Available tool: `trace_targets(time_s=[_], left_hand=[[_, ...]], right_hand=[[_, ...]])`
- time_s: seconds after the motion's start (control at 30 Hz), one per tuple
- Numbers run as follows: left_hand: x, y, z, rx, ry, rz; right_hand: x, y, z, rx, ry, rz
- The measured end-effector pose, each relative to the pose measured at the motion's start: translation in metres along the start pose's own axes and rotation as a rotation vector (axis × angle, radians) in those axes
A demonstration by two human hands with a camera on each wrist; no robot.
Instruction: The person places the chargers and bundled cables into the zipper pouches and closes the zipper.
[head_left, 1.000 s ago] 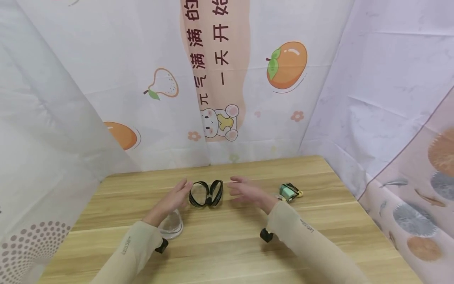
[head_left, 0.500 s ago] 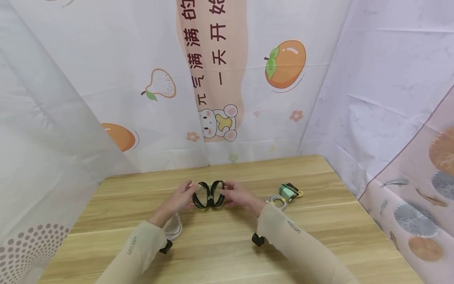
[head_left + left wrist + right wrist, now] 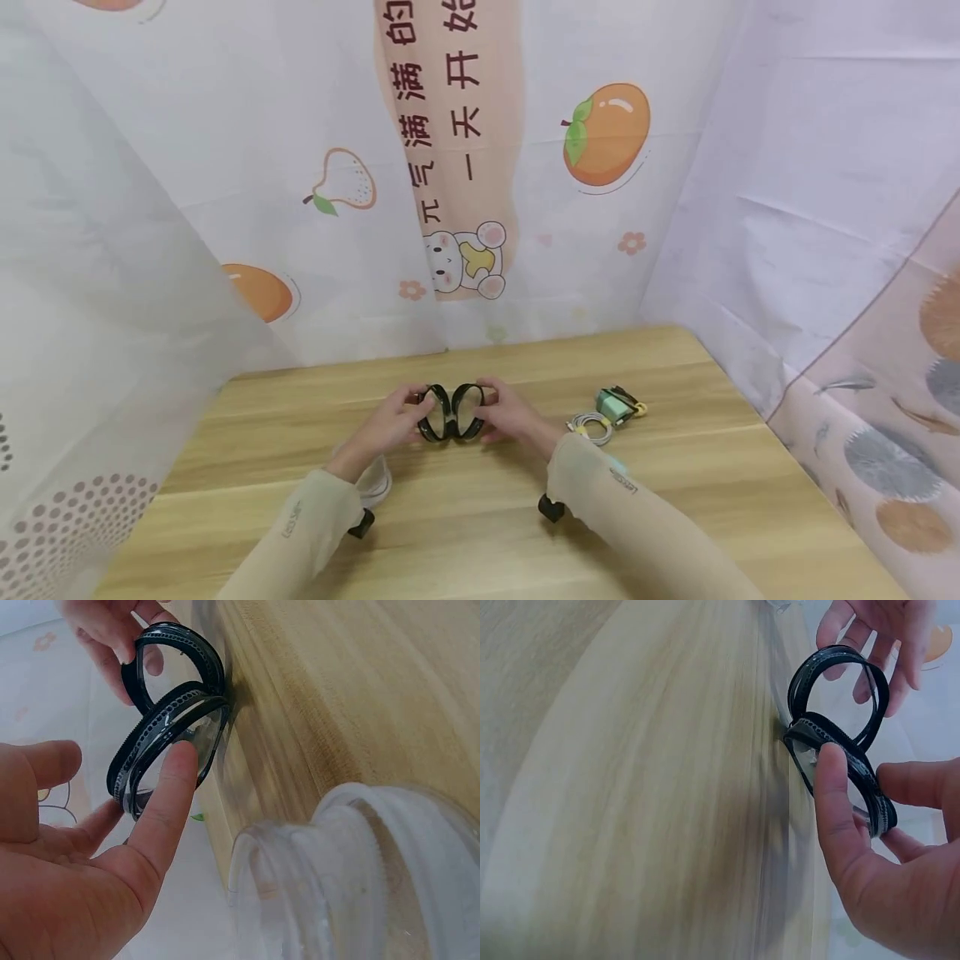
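A small clear case with black zip edges point(image 3: 450, 415) stands opened into two rounded halves on the wooden table. My left hand point(image 3: 398, 417) holds the left half; in the left wrist view, one finger lies on its clear wall and another reaches behind its rim. With my right hand point(image 3: 507, 410) I pinch the right half, and the right wrist view shows its black zip point(image 3: 877, 806) between thumb and fingers. A second clear case, with white edges point(image 3: 360, 862), rests beside my left wrist, partly hidden by the forearm in the head view.
To the right lie a coiled grey cable point(image 3: 592, 428) and a green charger-like block point(image 3: 615, 407) with black and yellow cords. A light blue item point(image 3: 618, 464) is mostly covered by my right sleeve. Printed cloth point(image 3: 540, 275) hangs behind the wooden table point(image 3: 465, 525).
Both hands have moved inward from either side and taken hold of the black-edged case. Its halves look slightly turned. The light blue item has come into view by the right sleeve.
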State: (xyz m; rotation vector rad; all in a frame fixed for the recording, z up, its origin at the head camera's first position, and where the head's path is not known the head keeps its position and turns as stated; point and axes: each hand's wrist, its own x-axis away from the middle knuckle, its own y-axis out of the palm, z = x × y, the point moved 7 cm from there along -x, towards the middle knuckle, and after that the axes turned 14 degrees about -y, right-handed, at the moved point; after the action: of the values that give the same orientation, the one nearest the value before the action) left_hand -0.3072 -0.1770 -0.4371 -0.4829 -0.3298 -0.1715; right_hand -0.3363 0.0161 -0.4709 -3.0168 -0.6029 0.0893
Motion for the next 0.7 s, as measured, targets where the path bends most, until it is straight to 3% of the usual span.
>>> trace_targets(time_s=[0.27, 0.4, 0.7], left_hand=[[-0.004, 0.005, 0.003, -0.03, 0.018, 0.009], [-0.004, 0.01, 0.01, -0.015, 0.042, -0.001], [0.01, 0.016, 0.015, -0.061, 0.099, 0.012]], right_hand=[[0.005, -0.011, 0.005, 0.054, 0.001, 0.005], [0.012, -0.018, 0.002, 0.201, -0.024, -0.008], [0.021, -0.018, -0.017, 0.505, -0.143, -0.134]])
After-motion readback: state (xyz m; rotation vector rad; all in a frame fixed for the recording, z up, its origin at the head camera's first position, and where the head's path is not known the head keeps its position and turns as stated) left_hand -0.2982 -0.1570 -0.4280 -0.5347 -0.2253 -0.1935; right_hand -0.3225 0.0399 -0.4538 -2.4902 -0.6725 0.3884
